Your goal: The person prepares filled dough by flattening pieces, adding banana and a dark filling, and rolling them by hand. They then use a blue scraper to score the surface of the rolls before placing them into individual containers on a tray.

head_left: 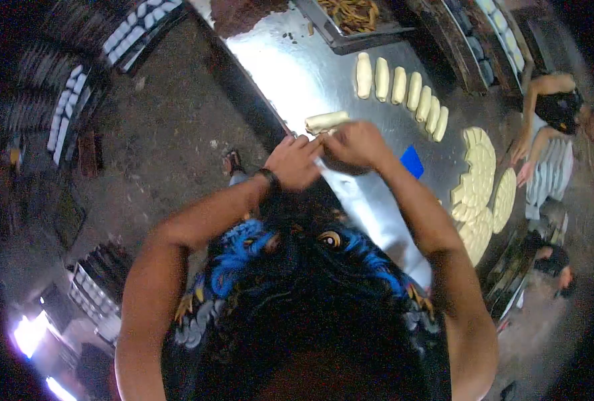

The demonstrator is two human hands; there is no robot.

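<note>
Just beyond both hands (293, 162) (355, 145), a pale dough roll (325, 121).

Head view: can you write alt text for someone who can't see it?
The wearer's left hand and right hand are close together at a metal table's edge, beside a pale dough roll. Farther along lie a row of similar rolls, flat cut dough and a blue object; another person stands nearby.
</note>
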